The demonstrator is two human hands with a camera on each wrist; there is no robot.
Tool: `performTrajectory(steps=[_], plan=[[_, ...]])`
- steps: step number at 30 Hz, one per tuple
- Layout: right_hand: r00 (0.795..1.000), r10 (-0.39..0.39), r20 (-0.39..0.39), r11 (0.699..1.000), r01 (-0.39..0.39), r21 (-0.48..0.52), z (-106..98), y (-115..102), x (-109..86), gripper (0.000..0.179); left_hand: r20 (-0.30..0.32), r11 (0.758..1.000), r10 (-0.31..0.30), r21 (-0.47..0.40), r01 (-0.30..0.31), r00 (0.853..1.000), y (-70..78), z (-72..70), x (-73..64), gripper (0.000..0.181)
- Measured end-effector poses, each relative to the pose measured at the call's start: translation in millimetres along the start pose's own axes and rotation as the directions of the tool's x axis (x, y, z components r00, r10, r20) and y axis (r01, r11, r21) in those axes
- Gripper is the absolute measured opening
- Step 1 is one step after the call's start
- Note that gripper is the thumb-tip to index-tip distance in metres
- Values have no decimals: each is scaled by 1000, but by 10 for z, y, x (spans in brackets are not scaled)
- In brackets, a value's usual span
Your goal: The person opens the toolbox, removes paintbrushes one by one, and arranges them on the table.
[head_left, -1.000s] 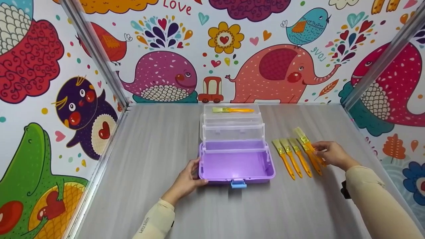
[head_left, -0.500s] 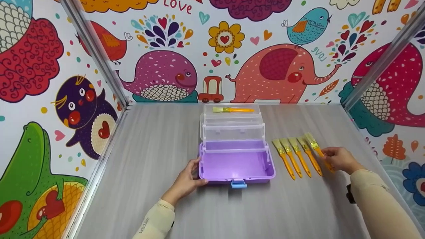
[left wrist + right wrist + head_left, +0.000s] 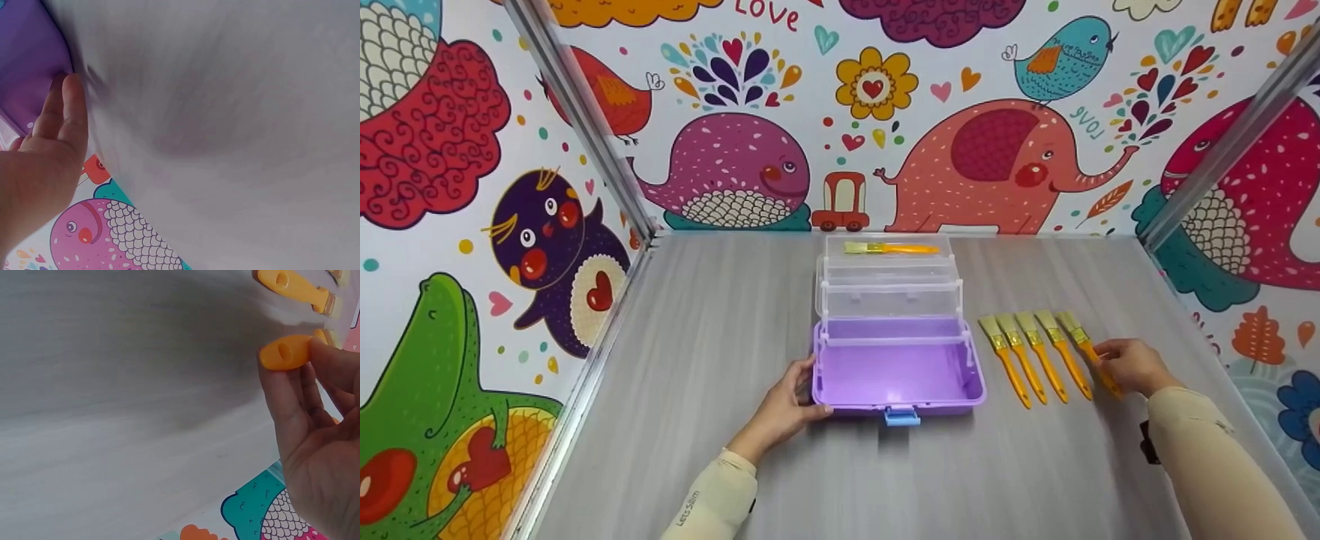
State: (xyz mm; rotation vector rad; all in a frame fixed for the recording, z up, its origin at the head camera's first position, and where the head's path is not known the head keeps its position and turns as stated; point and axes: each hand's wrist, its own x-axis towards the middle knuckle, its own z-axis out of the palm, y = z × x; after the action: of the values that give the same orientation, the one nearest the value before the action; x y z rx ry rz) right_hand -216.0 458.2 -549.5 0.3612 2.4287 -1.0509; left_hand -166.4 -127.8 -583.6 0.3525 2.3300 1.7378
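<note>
A purple toolbox (image 3: 896, 371) with a blue latch (image 3: 901, 417) stands open in the middle of the table, its clear fold-out trays (image 3: 889, 298) raised behind. My left hand (image 3: 786, 401) holds its front left corner, thumb at the front and fingers along the side wall. In the left wrist view, the fingers (image 3: 74, 107) lie against the purple wall. To the right of the box, several paintbrushes with yellow handles lie side by side, bristles away from me. My right hand (image 3: 1136, 366) pinches the handle of the rightmost paintbrush (image 3: 287, 353) between thumb and fingers.
One more paintbrush (image 3: 892, 248) lies crosswise on the clear lid part at the back. The grey table (image 3: 720, 315) is bounded by printed walls (image 3: 855, 67) at the back and both sides, with metal posts (image 3: 585, 120) at the corners.
My right hand has moved right and toward me with the rightmost paintbrush, setting it down in line with the others. The left hand keeps its hold on the toolbox.
</note>
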Motion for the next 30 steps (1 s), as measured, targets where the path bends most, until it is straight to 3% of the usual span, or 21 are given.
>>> performTrajectory(steps=[12,30], plan=[[998,16,-62,990,-24,-141,87,-42,6,50,8,1000,22,-14,-22,1000,18,-10,-34,82],[994,50,-97,984,-66,-165,134,-75,-4,51,2,1000,1,-8,-1,1000,17,0,-23,82]])
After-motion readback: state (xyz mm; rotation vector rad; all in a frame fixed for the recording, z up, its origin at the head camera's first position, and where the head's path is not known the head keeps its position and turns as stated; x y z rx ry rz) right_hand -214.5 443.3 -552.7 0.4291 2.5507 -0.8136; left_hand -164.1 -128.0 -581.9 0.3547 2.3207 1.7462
